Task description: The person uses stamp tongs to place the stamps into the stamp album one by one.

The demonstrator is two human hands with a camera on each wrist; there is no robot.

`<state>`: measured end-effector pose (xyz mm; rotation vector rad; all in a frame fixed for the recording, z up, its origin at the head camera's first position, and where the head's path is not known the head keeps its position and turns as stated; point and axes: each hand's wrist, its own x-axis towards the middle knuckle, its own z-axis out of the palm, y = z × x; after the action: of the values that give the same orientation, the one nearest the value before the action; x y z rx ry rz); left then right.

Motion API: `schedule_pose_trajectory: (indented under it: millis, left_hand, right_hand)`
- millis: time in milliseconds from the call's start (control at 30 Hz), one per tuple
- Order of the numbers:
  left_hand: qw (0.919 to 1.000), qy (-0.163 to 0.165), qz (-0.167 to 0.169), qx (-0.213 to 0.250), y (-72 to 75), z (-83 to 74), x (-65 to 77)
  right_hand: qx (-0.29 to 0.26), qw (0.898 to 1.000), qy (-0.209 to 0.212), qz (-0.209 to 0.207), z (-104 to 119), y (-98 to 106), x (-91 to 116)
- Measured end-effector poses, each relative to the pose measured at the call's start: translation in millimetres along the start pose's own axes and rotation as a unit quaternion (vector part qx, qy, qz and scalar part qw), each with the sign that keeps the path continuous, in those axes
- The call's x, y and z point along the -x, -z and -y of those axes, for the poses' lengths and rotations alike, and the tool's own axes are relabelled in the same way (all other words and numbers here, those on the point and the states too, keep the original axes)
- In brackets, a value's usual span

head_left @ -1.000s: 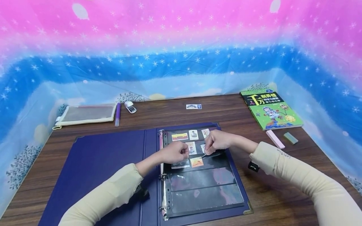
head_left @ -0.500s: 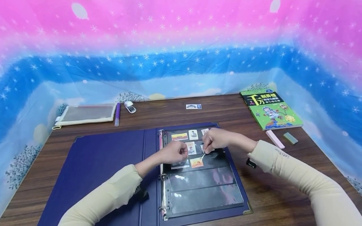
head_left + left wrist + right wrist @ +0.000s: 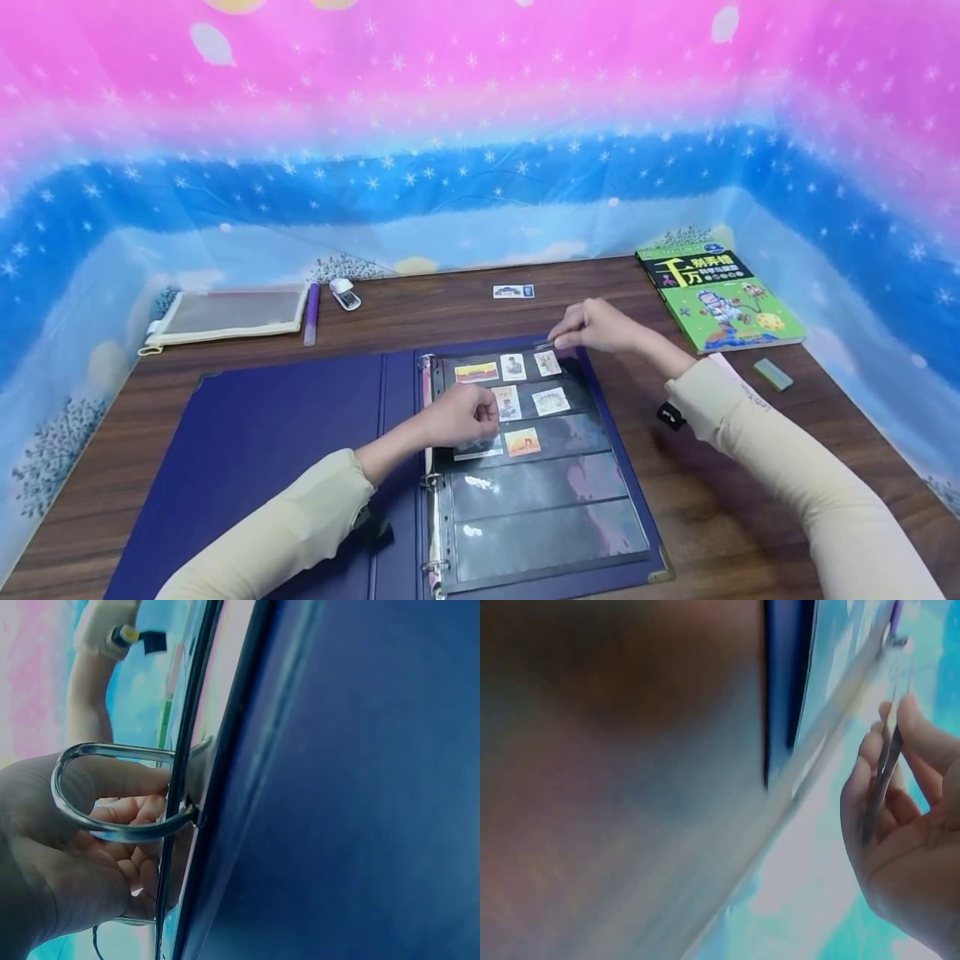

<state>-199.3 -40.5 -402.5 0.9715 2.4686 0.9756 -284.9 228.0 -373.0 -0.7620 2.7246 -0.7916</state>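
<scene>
A stamp album (image 3: 285, 450) with a dark blue cover lies spread out, its black pocket page (image 3: 540, 542) on metal rings (image 3: 112, 834). My left hand (image 3: 461, 417) has its fingers curled at the page, by the third row's upper edge; I cannot tell whether they pinch the pocket film. Just right of it an orange stamp (image 3: 522, 442) sits in that row. Over the page's top right corner my right hand (image 3: 600, 325) holds tweezers (image 3: 885, 769) between thumb and fingers, tips pointing left. Several other stamps fill the upper rows, among them a white one (image 3: 551, 401).
Beyond the album a lone stamp (image 3: 513, 292) lies on the wooden table (image 3: 420, 308). A mesh zip pouch (image 3: 232, 312), a purple pen (image 3: 311, 312) and a small white-and-dark item (image 3: 346, 294) stand back left. At right are a green book (image 3: 723, 296) and a greenish block (image 3: 772, 374).
My right hand with the tweezers has lifted off the orange stamp and moved up and right to the page's top corner, uncovering stamps in the upper rows. The left hand has stayed put.
</scene>
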Motion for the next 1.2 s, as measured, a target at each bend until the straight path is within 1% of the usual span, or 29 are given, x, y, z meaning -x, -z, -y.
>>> schedule_pose_trajectory:
  millis: [100, 167, 233, 400, 533, 700, 867, 1100, 1200]
  left_hand:
    - [0.9999, 0.008, 0.002, 0.008, -0.4, 0.2, 0.9]
    - [0.9999, 0.012, 0.001, 0.010, -1.0, 0.4, 0.6]
    - [0.9999, 0.010, 0.002, 0.008, -2.1, 1.1, 0.0]
    - [1.0000, 0.002, 0.006, 0.006, -4.5, 1.2, -0.9]
    - [0.9999, 0.003, 0.009, 0.011, -3.1, 0.7, 0.1]
    - [0.9999, 0.003, 0.011, -0.002, 1.0, 2.3, 2.3]
    - [0.9998, -0.003, 0.010, -0.016, 1.3, 2.3, 2.2]
    - [0.9998, 0.000, 0.013, -0.017, 1.2, 2.9, 1.3]
    - [0.9998, 0.001, 0.013, -0.017, 0.7, 2.2, 0.9]
  right_hand:
    - [0.050, 0.997, -0.043, -0.028, -7, 15, -19]
    - [0.080, 0.994, -0.064, -0.032, -14, 24, -33]
    - [0.097, 0.991, -0.084, -0.029, -20, 30, -45]
    - [0.104, 0.985, -0.137, -0.018, -35, 33, -67]
    - [0.110, 0.979, -0.168, -0.027, -48, 30, -82]
    - [0.119, 0.976, -0.181, -0.035, -56, 26, -99]
    - [0.122, 0.976, -0.180, -0.026, -58, 24, -104]
    - [0.102, 0.979, -0.175, -0.027, -54, 21, -107]
    - [0.097, 0.980, -0.173, -0.020, -52, 21, -107]
